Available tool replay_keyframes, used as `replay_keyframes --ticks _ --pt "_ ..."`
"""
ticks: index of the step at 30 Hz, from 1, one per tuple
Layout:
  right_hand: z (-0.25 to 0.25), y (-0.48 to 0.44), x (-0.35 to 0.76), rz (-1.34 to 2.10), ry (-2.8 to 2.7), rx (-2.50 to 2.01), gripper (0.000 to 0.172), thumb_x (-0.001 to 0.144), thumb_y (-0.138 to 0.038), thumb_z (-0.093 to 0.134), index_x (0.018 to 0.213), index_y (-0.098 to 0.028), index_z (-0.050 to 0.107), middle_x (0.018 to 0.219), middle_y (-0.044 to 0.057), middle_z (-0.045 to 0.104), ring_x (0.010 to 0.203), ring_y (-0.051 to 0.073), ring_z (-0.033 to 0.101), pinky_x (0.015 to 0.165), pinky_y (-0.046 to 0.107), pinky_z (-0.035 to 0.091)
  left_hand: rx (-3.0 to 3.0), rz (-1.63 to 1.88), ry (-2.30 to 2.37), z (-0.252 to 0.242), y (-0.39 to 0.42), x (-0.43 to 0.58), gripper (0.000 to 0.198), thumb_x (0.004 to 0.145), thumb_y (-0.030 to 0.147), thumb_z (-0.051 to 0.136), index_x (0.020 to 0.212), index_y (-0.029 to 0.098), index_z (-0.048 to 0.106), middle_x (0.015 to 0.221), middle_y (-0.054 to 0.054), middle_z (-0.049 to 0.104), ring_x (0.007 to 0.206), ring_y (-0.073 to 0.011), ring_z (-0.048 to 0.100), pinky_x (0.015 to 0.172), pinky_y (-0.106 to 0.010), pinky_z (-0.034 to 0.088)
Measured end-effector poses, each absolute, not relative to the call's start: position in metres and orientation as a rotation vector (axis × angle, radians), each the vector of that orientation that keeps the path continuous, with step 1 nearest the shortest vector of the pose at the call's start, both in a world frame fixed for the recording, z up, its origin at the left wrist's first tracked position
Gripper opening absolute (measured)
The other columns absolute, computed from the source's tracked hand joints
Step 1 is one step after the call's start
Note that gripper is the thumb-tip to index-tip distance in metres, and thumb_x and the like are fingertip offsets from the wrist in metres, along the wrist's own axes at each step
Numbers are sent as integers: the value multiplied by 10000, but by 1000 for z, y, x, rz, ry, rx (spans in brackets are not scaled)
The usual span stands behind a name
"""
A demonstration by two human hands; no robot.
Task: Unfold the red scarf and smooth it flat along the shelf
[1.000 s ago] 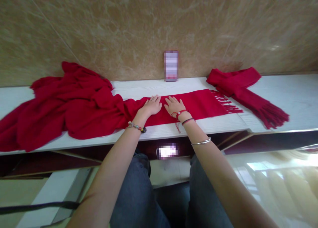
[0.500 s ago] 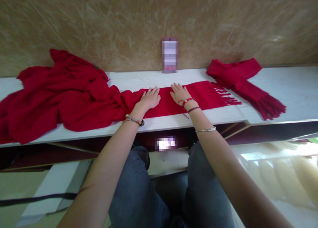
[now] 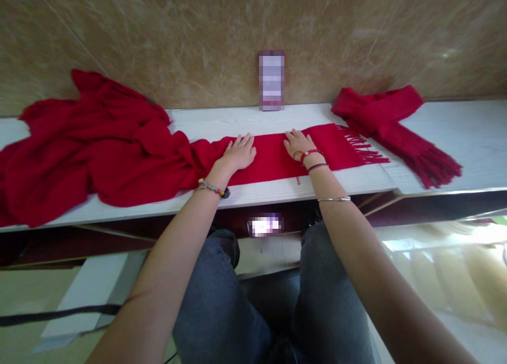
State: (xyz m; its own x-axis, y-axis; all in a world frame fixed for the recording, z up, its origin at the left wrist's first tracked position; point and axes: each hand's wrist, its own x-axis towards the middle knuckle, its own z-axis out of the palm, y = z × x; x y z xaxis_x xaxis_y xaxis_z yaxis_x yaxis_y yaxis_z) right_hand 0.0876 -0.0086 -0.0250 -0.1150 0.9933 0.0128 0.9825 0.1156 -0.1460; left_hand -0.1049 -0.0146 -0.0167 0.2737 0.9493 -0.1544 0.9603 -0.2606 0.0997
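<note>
A red scarf (image 3: 271, 158) lies flat across the white tabletop (image 3: 222, 118), its fringe spread toward the right. My left hand (image 3: 240, 152) rests on it, fingers stretched out, where the smooth part meets loose folds. Farther right, my right hand (image 3: 300, 143) lies open on the flat part, palm down. To the left, the cloth runs into a big crumpled heap of red fabric (image 3: 122, 160); whether it is all one piece I cannot tell. Beyond the fringe, a second red scarf (image 3: 390, 118) lies folded across itself with its tassels toward me.
A phone-like object (image 3: 271, 81), blurred out, leans on the brown marbled wall (image 3: 190, 42). Below the tabletop's front edge are dark open compartments (image 3: 130, 232) and another blurred bright object (image 3: 264, 225). A white box (image 3: 91, 285) with a black strap stands low at the left.
My right hand has slid to the right along the flat scarf, widening the gap between my hands. My left hand stays in place on the cloth. The view has tilted slightly.
</note>
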Motion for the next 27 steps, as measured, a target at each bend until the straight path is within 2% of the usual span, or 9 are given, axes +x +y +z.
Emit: replay_keyframes --ticks 5,11,14,18,23,27 --pt "-25 -13 104 -58 -2092 -1989 507 929 -260 333 1357 -3 417 1456 237 341 1358 311 296 1089 493 249 2383 -76 1800 -19 -15 -106 586 941 332 153 1487 122 171 1567 -37 111 1433 -236 105 1157 -441 149" --pt "-26 -44 85 -37 -2335 -1623 522 937 -322 368 1383 -55 408 1466 189 352 1368 278 298 1097 455 278 2435 79 1846 -16 -23 -104 558 942 298 216 1465 106 244 1549 -85 193 1416 -246 187 1144 -444 184" --pt "-31 -59 81 12 -2466 -1551 541 937 -361 381 1398 -76 396 1475 169 348 1369 278 300 1097 457 283 2433 124 1850 -14 -33 -102 574 951 362 230 1468 114 236 1548 -100 191 1419 -260 173 1139 -459 186" --pt "-32 -67 95 16 -2517 -1644 534 942 -357 360 1383 -63 421 1467 176 358 1353 283 331 1093 447 293 2376 -8 1810 -15 -44 -101 631 946 486 208 1481 151 210 1560 -82 145 1430 -266 111 1144 -473 152" --pt "-27 -64 137 -120 -2373 -1906 502 926 -304 350 1358 -68 453 1447 174 392 1333 308 356 1080 512 291 2383 -34 1809 -16 -45 -103 634 946 494 187 1487 164 191 1563 -70 132 1431 -259 106 1151 -455 134" --pt "-31 -60 178 -96 -2263 -2041 521 926 -305 312 1399 -111 409 1459 150 384 1338 313 346 1062 529 318 2366 -57 1804 -16 -43 -102 639 943 499 179 1490 168 180 1567 -69 109 1433 -264 92 1150 -465 127"
